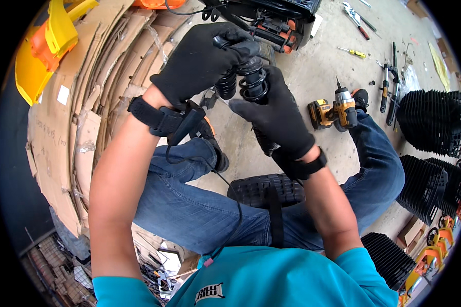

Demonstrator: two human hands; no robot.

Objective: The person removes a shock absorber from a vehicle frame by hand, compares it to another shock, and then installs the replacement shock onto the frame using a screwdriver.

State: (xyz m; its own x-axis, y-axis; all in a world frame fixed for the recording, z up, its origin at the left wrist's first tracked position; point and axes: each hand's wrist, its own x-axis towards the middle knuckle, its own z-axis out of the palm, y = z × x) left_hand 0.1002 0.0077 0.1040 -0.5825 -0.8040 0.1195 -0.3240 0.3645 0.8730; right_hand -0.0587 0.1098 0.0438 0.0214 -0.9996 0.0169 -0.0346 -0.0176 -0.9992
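Observation:
My left hand point(202, 61), in a black glove, is closed with its fingertips at the upper end of a black coil-spring shock absorber point(253, 81). My right hand point(277, 115), also gloved in black, wraps round the spring lower down, its thumb lying across the front. A second black coil spring point(225, 85) shows just below my left fingers; whether that hand grips it too is hidden. Both hands are close to a black frame with orange-red parts point(279, 33), beyond the shock absorber. Between my legs lies a black knobby tyre point(264, 188).
Flattened cardboard point(61, 148) is stacked on the left, with yellow and orange plastic panels point(46, 53) on top. To the right are a yellow cordless driver point(338, 108), a screwdriver point(352, 52), an adjustable wrench point(354, 18), black rods point(392, 84) and stacked black ribbed parts point(429, 123).

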